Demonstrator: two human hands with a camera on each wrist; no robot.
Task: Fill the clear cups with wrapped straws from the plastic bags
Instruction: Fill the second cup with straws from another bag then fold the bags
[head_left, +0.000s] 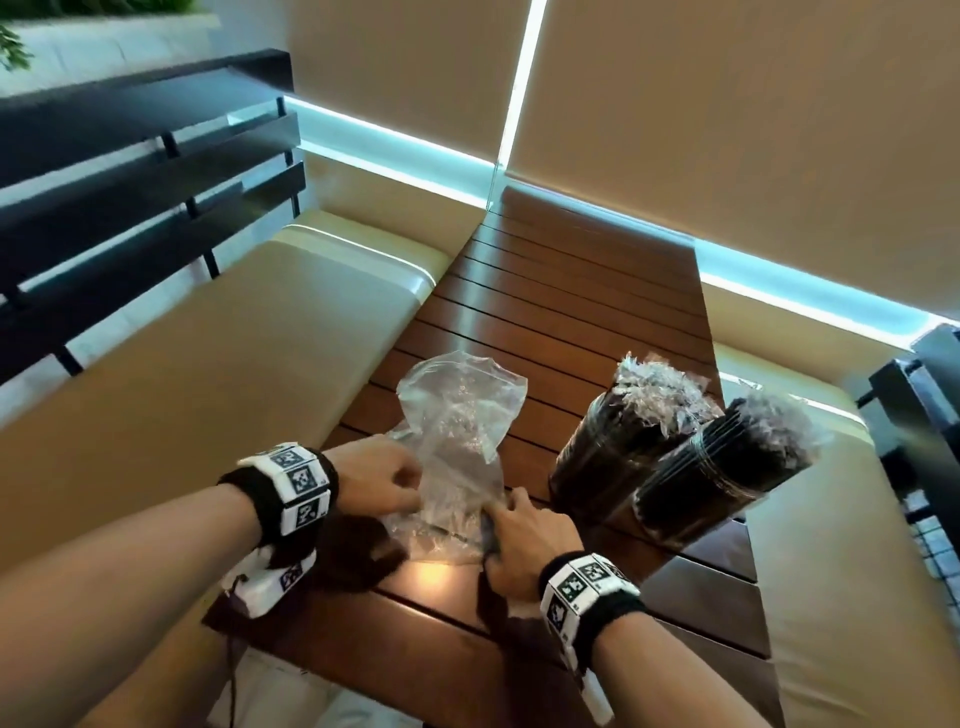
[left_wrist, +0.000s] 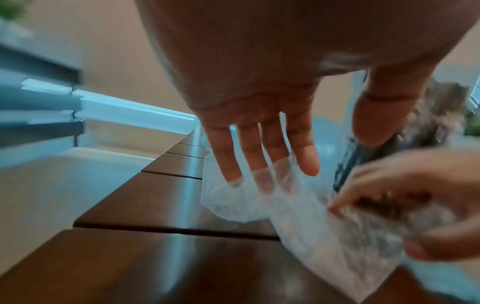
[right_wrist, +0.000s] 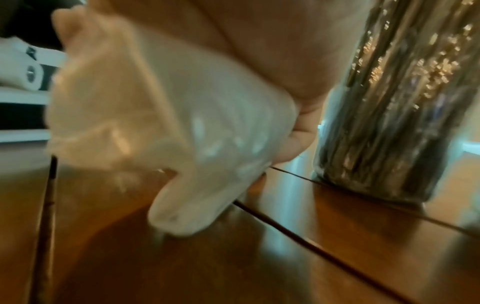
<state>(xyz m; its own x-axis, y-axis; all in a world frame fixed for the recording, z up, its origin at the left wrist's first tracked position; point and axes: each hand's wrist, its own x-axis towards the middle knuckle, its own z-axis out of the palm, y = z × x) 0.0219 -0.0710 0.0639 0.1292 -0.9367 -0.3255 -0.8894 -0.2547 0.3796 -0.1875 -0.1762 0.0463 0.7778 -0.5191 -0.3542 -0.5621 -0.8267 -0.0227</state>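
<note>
Pinching the crumpled plastic bag (head_left: 457, 452) with my right hand (head_left: 524, 545) while my left hand (head_left: 384, 478) lies open-fingered on its near end, I note it stretches away along the surface (head_left: 545, 312), the straw-filled cups (head_left: 675, 457) standing just right.

Rt hand (right_wrist: 272, 61) fills top of frame, blurred, gripping clear bag (right_wrist: 182, 133); bag's crumpled lower end hangs just above slatted brown worktop (right_wrist: 233, 267). Cup (right_wrist: 394, 102) packed w/ dark wrapped straws (right_wrist: 415, 72) stands upright on worktop, just beside hand. White strap gear (right_wrist: 26, 67) at left edge.
</note>
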